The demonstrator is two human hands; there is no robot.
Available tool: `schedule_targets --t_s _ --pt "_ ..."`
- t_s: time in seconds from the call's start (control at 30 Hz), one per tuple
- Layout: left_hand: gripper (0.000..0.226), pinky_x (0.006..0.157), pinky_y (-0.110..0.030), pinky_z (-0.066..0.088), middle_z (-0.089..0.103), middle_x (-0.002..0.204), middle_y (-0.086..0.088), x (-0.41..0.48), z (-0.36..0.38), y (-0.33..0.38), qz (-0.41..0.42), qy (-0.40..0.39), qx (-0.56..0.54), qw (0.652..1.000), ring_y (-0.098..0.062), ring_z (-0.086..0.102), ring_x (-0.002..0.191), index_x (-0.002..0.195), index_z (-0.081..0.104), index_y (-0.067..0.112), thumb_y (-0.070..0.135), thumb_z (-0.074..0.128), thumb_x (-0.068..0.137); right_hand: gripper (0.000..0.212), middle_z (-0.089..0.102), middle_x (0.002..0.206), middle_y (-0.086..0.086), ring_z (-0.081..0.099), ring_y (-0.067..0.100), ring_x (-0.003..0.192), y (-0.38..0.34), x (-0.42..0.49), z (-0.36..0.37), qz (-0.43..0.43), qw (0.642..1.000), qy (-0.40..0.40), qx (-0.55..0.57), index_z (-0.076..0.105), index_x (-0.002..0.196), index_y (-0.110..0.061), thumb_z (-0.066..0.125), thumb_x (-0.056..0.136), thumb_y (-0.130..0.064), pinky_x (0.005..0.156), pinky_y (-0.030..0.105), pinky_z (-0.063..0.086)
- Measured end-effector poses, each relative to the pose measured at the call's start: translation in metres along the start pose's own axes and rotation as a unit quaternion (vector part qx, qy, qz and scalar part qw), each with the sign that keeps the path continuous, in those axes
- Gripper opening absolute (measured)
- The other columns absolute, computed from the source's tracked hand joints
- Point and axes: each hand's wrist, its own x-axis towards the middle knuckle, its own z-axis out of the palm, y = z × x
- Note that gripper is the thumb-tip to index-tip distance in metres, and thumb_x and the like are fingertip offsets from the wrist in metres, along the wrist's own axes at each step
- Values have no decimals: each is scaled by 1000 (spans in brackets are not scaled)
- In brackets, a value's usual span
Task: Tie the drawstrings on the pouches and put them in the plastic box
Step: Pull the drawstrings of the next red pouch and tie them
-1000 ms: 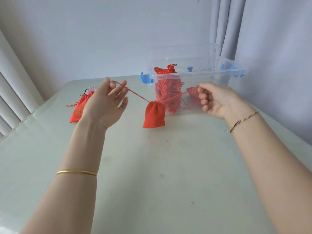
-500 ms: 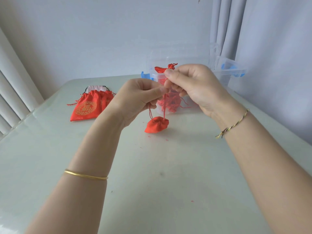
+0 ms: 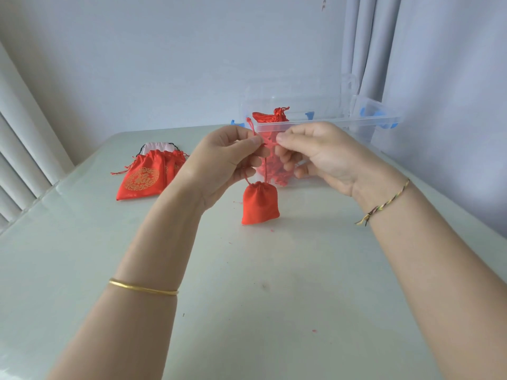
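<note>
A small plain red pouch (image 3: 259, 202) hangs by its red drawstrings (image 3: 265, 165) with its bottom touching the table. My left hand (image 3: 225, 163) and my right hand (image 3: 318, 154) meet above it, each pinching the strings between thumb and fingers where they cross. Behind my hands stands the clear plastic box (image 3: 362, 124) with blue latches, holding several red pouches (image 3: 271, 116). A pile of red pouches (image 3: 145, 178) with gold print lies on the table to the left, on top of a white one.
The pale table (image 3: 247, 297) reaches to a wall at the back. White blinds (image 3: 16, 149) run along the left side. A grey curtain (image 3: 439, 78) hangs at the right, close behind the box. Small red specks dot the tabletop.
A second ago my hands were apart, pulling the drawstrings taut sideways. They have come together above the pouch, which slumped on the table and now hangs upright.
</note>
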Motion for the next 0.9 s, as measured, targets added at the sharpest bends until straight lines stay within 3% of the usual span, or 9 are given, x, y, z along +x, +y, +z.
schedule_targets --t_s 0.17,0.23,0.33,0.4,0.5,0.6,0.7,0.9 --pt "21 58 -17 45 59 76 -11 -1 2 -1 24 -6 4 1000 -7 50 53 71 53 7 -3 52 89 26 62 72 4 55 10 60 3 -4 -5 39 989 -111 -90 61 70 -13 51 93 -20 53 19 40" --pt "18 58 -17 46 59 76 -12 -1 2 -1 35 -19 35 999 -8 51 52 74 53 5 -8 53 86 26 63 78 6 56 12 64 6 -3 -8 35 993 -80 -84 62 78 -12 45 96 -21 54 20 42" --pt "9 59 -20 46 58 80 -16 -2 3 0 76 -46 115 989 -9 53 56 89 53 -4 -12 53 84 27 62 75 3 58 14 66 12 4 -7 -6 1000 -20 -3 60 83 -13 38 98 -6 58 22 48" --pt "13 62 -20 47 58 82 -12 -3 5 0 120 -54 163 978 -8 55 61 96 52 -10 -15 51 83 29 63 75 5 60 19 68 17 8 -2 -9 998 -29 52 59 83 -13 36 97 -2 65 29 49" --pt "20 70 -23 49 59 83 1 -4 8 -2 190 -35 263 945 -13 57 72 97 57 1 -11 53 82 26 65 75 8 63 22 65 24 8 0 41 990 -81 108 57 83 -11 37 97 -4 68 32 50" --pt "27 74 -33 51 61 86 -6 -4 8 -6 232 8 321 918 -18 60 77 98 59 18 -4 54 82 25 66 83 9 63 19 67 25 8 -5 57 983 -137 108 60 86 -10 37 97 -7 67 27 50" --pt "28 74 -33 51 62 86 -4 -4 10 -8 253 43 323 911 -16 59 75 101 61 17 -1 53 81 25 67 86 6 62 16 68 24 7 -4 55 976 -171 120 62 85 -12 41 96 -12 65 24 49" --pt "31 75 -24 50 66 83 7 -3 8 -8 267 87 298 912 -12 61 80 102 66 21 0 58 81 18 63 81 6 62 14 59 23 7 -3 49 984 -121 123 57 81 -12 46 95 -17 58 21 50"
